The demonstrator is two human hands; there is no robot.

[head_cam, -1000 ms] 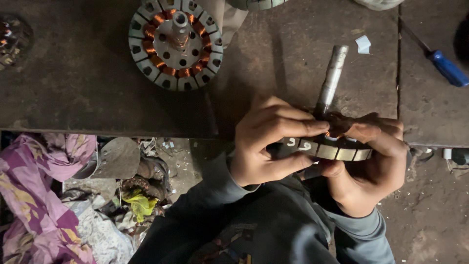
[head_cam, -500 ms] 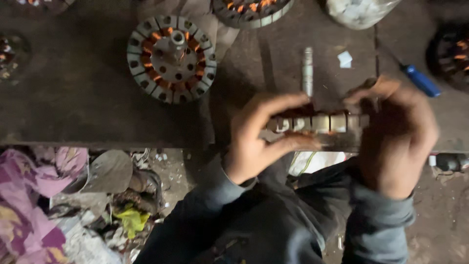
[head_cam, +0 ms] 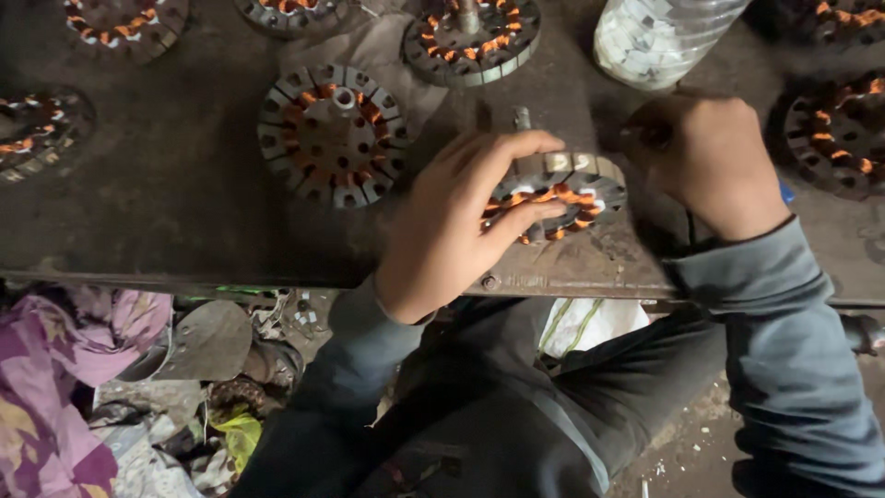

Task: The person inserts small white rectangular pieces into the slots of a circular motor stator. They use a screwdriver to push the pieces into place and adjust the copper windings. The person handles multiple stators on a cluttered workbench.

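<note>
- Six spare wound stators lie on my dark workbench (head_cam: 166,203), the nearest (head_cam: 333,135) left of my hands.
- My left hand (head_cam: 456,226) presses spread fingers on the seventh stator (head_cam: 570,195), flat near the bench's front edge.
- One clear plastic jar (head_cam: 659,37) holds small white pieces.
- My right hand (head_cam: 714,161) is curled closed beside the stator; whether it holds anything, I cannot tell.

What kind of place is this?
Probably a small motor repair workshop. Round stators wound with copper wire lie across a worn dark bench, the left hand rests on one, and scrap litters the floor.
</note>
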